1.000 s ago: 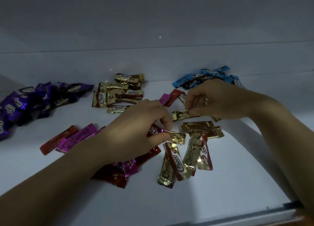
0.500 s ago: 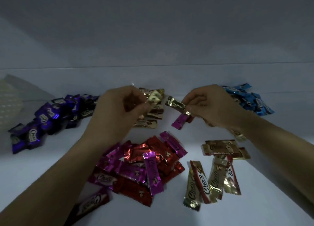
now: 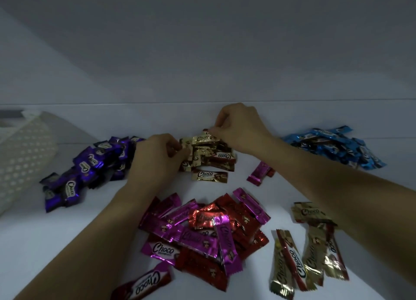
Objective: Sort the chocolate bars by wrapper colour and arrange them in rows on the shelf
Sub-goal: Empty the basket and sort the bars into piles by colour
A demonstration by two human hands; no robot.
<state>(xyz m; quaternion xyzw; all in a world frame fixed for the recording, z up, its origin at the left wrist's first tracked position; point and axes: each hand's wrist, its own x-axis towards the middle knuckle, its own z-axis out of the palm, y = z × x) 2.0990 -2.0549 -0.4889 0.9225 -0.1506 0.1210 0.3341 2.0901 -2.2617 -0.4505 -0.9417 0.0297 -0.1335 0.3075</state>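
Observation:
A pile of gold-wrapped bars [image 3: 212, 156] lies at the back middle of the white shelf [image 3: 225, 119]. My left hand [image 3: 157, 157] pinches a gold bar [image 3: 185, 143] at the pile's left edge. My right hand [image 3: 238, 128] pinches another gold bar [image 3: 206, 138] on top of the pile. A purple pile [image 3: 90, 164] lies to the left and a blue pile [image 3: 335, 149] to the right. Near me sits a mixed heap of magenta and red bars [image 3: 202, 230]. Several loose gold bars [image 3: 308, 248] lie at the front right.
A white perforated basket [image 3: 22, 155] lies at the far left beside the purple pile. A magenta bar on a red one [image 3: 260, 173] lies alone right of the gold pile. One red bar [image 3: 144, 286] lies near the front edge.
Both hands have moved back from above the loose bars to the gold pile, each carrying a gold bar. The camera view has shifted down and closer.

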